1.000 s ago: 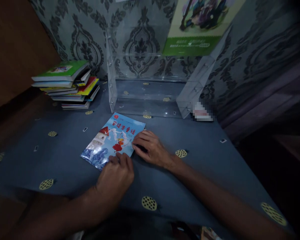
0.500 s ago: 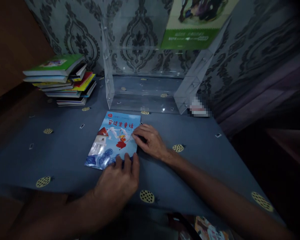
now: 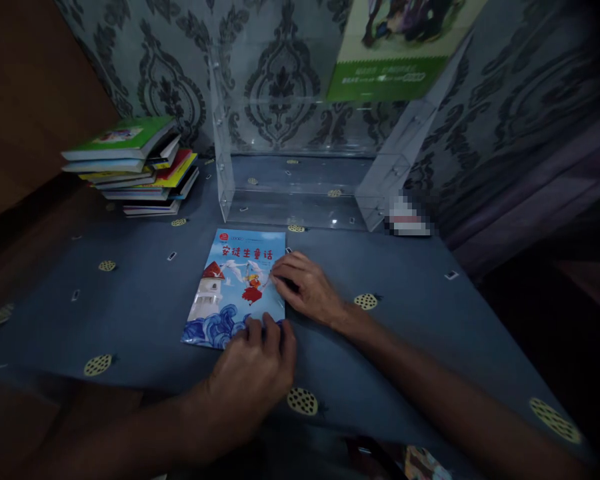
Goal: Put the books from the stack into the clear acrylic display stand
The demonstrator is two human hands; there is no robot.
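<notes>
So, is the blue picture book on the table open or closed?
Closed. The blue picture book lies flat with its whole front cover showing; the left hand and right hand rest on its edges.

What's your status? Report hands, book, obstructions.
Left hand on blue book near edge, right hand on its right edge. Book flat on table. Nothing on top.
</notes>
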